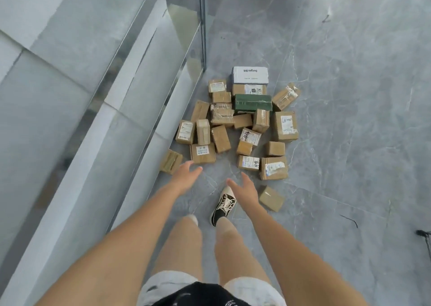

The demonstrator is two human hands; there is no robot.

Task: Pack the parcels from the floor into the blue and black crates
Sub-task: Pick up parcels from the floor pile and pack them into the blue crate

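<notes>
Both hands, left hand [186, 174] and right hand [245, 189], reach out empty with fingers spread toward the parcels [240, 124] heaped on the floor [349, 96] beside a glass wall [140, 72]. Small taped cardboard boxes look light and stiff; grip opposite flat sides. No crates show.

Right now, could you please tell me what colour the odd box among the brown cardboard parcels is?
Dark green box, clearest in the head view.

White box [250, 75] at twelve o'clock of the parcel pile bears upside-down lettering, apparently "Deeyeo"; printing on the brown parcels' labels is illegible.
</notes>
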